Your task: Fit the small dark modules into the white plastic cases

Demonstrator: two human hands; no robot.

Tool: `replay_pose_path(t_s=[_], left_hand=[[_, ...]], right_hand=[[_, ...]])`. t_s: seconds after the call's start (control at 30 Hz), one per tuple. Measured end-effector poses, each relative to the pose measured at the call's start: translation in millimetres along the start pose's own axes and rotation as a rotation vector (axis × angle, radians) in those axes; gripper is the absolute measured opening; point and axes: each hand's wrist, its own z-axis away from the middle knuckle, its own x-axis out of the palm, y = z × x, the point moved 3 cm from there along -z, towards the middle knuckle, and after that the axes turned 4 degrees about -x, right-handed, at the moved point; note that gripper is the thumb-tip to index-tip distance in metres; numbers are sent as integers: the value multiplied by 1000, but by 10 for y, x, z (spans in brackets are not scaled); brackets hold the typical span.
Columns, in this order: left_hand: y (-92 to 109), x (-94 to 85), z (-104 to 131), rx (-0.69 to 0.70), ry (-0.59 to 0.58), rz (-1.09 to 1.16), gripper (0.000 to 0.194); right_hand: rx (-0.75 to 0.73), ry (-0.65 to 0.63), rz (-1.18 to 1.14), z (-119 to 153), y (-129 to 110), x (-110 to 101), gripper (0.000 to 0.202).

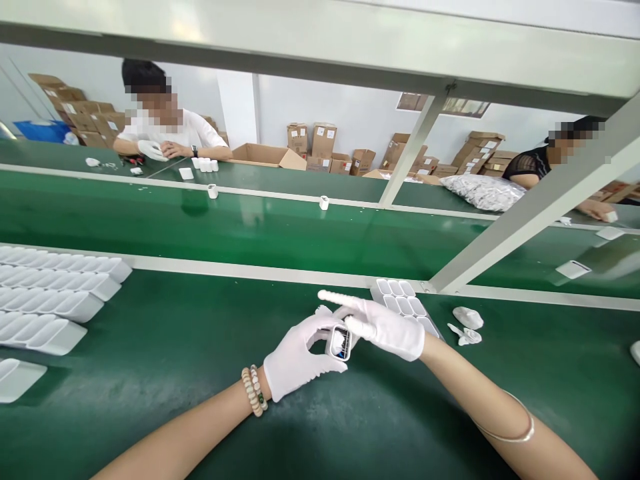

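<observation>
Between my gloved hands is a small white plastic housing (335, 346), its open end facing me, with white and dark parts and a bit of blue inside. My left hand (299, 356) grips it from the left, thumb below and fingers at its upper side. My right hand (387, 328), also in a white glove, meets the housing at its right and upper edge. Its index finger points out to the left while other fingers bend against the housing; the contact behind it is partly hidden. Both hands are above the green bench (200, 400).
White open-topped housings (55, 293) stand in rows at left; more (400, 297) are behind my right hand. Crumpled white pieces (467, 327) lie at right. A green channel (280, 233) holds small white housings. A slanted metal post (520, 200) rises at right. Two people work opposite.
</observation>
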Motion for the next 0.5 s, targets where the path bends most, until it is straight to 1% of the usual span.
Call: replay_pose_path(t_s=[0.07, 0.13, 0.27, 0.37, 0.43, 0.5], left_hand=[[-6, 2, 5, -5, 22, 67, 51], [-3, -1, 8, -5, 43, 101, 50], [-1, -17, 8, 14, 60, 126, 49], [-24, -40, 0, 33, 127, 42, 47], [-40, -58, -11, 58, 188, -66, 43], [-49, -81, -26, 84, 242, -169, 38]], right_hand=[[9, 98, 73, 28, -63, -60, 72], [33, 155, 134, 56, -128, -87, 61], [10, 175, 294, 82, -199, -47, 48], [-47, 201, 446, 63, -147, 57, 52], [-95, 246, 530, 37, -85, 162, 59], [-130, 310, 594, 9, -35, 254, 62]])
